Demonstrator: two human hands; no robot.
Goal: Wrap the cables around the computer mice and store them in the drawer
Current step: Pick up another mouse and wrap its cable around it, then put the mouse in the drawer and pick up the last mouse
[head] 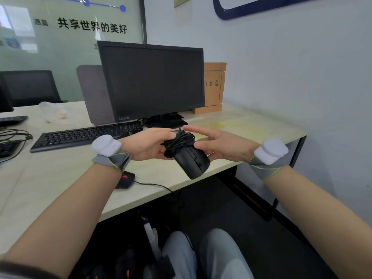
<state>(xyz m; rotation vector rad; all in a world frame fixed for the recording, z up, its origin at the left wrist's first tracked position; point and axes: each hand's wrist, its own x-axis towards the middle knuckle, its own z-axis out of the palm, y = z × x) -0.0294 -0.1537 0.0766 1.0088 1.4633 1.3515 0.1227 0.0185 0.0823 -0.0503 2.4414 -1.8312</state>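
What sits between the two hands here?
In the head view, the black mouse with its cable wound round it, gripped by the left hand; right hand touches it.

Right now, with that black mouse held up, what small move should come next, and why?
Probably tuck the loose cable end under the coils: the left hand grips the mouse with its cable already wound, and the right hand is at the bundle.

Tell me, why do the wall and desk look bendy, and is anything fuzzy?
Head view: the wide lens curves the desk edge and tilts the wall; the right hand fingertips are slightly motion-blurred; the glass partition carries pale reflections; the mouse and its wrapped cable stay fairly sharp.
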